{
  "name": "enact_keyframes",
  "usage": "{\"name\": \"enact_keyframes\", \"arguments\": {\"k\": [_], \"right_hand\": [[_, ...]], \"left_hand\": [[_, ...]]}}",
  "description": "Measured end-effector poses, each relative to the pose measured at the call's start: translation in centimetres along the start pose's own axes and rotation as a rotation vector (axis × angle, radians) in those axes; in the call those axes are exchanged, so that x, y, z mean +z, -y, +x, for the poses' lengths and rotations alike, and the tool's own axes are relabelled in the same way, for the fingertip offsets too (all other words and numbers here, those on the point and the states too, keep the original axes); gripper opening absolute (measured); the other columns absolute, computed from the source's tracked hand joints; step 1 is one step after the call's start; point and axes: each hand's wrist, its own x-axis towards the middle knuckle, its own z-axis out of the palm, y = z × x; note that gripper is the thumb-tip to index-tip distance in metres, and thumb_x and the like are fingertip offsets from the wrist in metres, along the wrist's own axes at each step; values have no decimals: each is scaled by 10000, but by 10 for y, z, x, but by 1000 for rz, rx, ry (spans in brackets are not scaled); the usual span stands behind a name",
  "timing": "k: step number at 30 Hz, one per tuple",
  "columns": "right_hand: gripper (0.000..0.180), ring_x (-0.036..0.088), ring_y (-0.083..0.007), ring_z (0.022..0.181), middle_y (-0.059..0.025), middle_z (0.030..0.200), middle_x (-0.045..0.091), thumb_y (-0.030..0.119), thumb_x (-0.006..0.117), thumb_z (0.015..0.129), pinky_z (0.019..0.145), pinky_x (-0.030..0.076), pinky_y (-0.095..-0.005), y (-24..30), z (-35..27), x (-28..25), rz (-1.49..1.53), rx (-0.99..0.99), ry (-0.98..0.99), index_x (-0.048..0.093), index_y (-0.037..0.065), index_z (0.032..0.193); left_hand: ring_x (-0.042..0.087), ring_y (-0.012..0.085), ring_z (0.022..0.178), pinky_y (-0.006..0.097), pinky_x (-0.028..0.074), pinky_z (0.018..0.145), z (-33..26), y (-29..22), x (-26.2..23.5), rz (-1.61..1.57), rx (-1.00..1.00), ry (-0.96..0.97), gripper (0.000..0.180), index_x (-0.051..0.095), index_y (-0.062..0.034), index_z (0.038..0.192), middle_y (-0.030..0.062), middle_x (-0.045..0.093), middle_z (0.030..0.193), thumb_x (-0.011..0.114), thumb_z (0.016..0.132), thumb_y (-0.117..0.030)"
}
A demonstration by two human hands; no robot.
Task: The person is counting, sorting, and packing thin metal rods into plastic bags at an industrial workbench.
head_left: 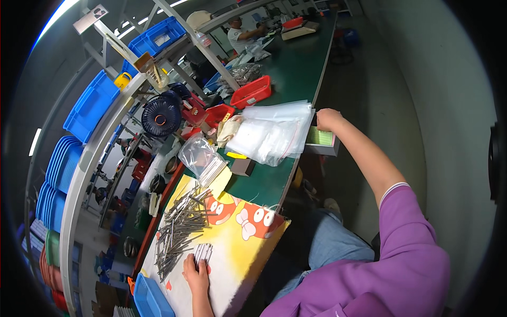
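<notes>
Rods (203, 251) lie under left hand (196, 276), part-open — right hand (328, 120) at drawer (323, 150), grip unclear.

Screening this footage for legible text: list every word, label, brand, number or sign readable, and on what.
None legible.
White label on the upper blue bin: too small to read.
Pale tag on the red tray: too small.
Cartoon sheet: no words visible.
Rod bundle at the left hand: no markings discernible.
</notes>
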Motion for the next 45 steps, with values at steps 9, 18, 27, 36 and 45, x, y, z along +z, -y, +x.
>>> {"name": "enact_keyframes", "arguments": {"k": [9,18,27,36,45], "right_hand": [[290,634,-251,845,-71,904,665,278,716,640,677,517,-361,15,-5,7,-353,1,99,688,102,870],[436,634,-261,839,-100,926,657,369,753,614,696,514,-377,15,-5,1,-256,47,264,672,40,889],[305,636,-258,675,-134,708,646,303,703,629,634,514,-365,-3,15,-3,-75,33,323,676,14,724],[199,612,-242,558,-137,669,636,219,634,649,557,509,-344,-26,8,-33,46,97,30,692,54,744],[224,631,-268,831,-122,840,655,243,644,679,746,503,-358,-21,-15,-37,184,210,-67,694,91,836]], "left_hand": [[455,306,1125,485,260,975,1,0,0,-7,34,-13,419,480,-22,1193,142,491,1203,522,840,-246],[458,308,1107,493,273,951,2,0,3,11,43,-29,415,479,-26,1188,140,497,1184,526,838,-242],[465,312,1090,457,291,943,2,-4,1,8,50,-22,413,482,-24,1185,139,499,1170,531,832,-232],[376,305,1217,507,211,1009,1,-7,-2,22,-26,39,455,451,-36,1233,138,453,1270,517,855,-280],[453,328,1129,446,308,956,-1,-12,-2,68,38,-23,406,484,8,1183,176,494,1211,521,845,-214]]}}
